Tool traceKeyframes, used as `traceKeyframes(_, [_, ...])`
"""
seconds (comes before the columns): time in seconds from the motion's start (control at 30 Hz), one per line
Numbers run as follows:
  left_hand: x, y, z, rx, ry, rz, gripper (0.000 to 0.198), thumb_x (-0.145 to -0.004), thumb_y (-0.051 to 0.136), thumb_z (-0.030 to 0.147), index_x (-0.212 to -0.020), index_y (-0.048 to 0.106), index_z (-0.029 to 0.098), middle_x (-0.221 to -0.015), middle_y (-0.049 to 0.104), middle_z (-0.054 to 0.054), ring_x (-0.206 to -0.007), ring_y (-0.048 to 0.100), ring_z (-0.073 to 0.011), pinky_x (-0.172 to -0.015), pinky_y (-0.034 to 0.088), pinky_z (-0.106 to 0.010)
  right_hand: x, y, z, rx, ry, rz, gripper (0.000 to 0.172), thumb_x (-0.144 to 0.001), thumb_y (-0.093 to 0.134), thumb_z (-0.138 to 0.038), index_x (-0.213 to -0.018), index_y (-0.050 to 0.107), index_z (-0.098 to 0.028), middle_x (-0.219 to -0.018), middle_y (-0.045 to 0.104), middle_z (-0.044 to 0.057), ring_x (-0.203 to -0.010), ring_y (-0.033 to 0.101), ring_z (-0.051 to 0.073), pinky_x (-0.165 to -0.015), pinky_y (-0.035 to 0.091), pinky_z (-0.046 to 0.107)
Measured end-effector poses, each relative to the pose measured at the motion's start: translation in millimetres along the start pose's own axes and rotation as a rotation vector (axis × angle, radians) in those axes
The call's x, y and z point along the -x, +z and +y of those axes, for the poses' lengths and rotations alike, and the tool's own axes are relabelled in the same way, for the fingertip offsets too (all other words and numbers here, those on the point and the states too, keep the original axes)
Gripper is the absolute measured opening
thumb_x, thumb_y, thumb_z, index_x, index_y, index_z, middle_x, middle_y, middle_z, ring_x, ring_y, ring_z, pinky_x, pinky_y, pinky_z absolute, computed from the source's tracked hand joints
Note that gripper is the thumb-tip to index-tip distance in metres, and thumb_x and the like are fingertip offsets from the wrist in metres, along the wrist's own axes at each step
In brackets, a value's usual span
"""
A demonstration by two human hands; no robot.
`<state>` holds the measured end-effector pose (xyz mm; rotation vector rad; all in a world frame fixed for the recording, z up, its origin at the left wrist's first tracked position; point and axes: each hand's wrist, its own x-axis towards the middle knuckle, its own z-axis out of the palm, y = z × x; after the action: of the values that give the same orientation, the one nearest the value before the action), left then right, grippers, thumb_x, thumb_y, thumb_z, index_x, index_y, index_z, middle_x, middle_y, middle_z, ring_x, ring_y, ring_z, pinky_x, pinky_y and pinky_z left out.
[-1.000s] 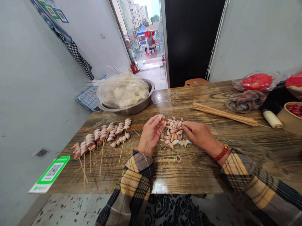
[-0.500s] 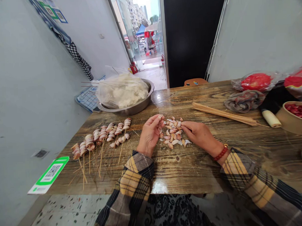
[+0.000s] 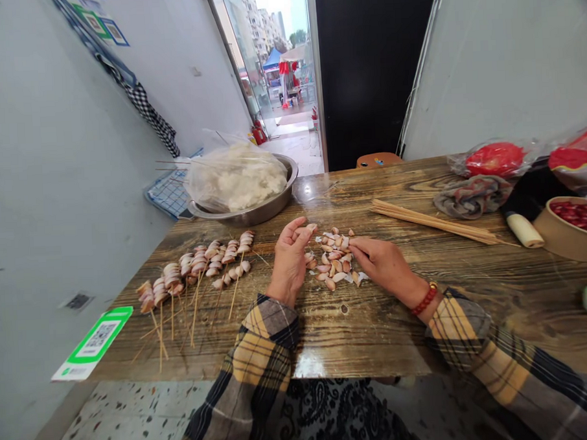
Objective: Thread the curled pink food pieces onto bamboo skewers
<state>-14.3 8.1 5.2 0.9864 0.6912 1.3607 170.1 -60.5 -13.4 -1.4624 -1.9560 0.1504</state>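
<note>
Left hand (image 3: 289,259) has spread its grip open, clove (image 3: 311,228) loose at my fingertips. Right hand (image 3: 383,261) dips into garlic pile (image 3: 335,262) btwn both; can't tell if pinching. Risk: loose clove drops, rolls across surface (image 3: 376,320).

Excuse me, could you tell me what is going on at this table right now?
A person in a plaid shirt sits at a wooden table with a pile of garlic cloves between both hands. The left hand pinches one clove; the right hand touches the pile's edge. To the left lie filled skewers, to the right a bundle of bare skewers.
</note>
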Motion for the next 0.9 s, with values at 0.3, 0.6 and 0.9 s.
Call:
traceKeyframes(0.3, [2.0, 2.6, -1.3, -0.072, 0.108, 0.029, 0.043, -0.070, 0.076, 0.020, -0.108, 0.058, 0.019, -0.071, 0.062, 0.004, -0.083, 0.062, -0.0115, -0.086, 0.041, -0.024, -0.3, 4.5, -6.4, 0.035, 0.004, 0.033, 0.027, -0.097, 0.040, -0.027, -0.083, 0.063, -0.022, -0.080, 0.069, 0.004, -0.073, 0.063, 0.018, -0.066, 0.041, 0.025])
traceKeyframes(0.6, [1.4, -2.1, -1.5, -0.176, -0.072, -0.037, 0.035, -0.079, 0.066, 0.046, -0.091, 0.071, 0.014, -0.086, 0.066, -0.005, -0.073, 0.055, -0.0103, -0.067, 0.042, -0.021, -0.3, 6.1, -4.0, -0.024, -0.022, 0.082, 0.026, -0.098, 0.041, -0.027, -0.088, 0.065, -0.020, -0.087, 0.070, 0.006, -0.081, 0.064, 0.019, -0.071, 0.042, 0.026])
traceKeyframes(0.9, [5.1, 2.4, -4.0, -0.238, -0.038, -0.037, 0.029, -0.080, 0.064, 0.044, -0.087, 0.073, 0.017, -0.080, 0.063, -0.003, -0.075, 0.052, -0.0116, -0.065, 0.042, -0.020, 0.6, 4.8, -9.1, 0.022, -0.019, 0.059, 0.025, -0.097, 0.042, -0.025, -0.086, 0.064, -0.021, -0.084, 0.070, 0.005, -0.075, 0.063, 0.018, -0.065, 0.039, 0.025])
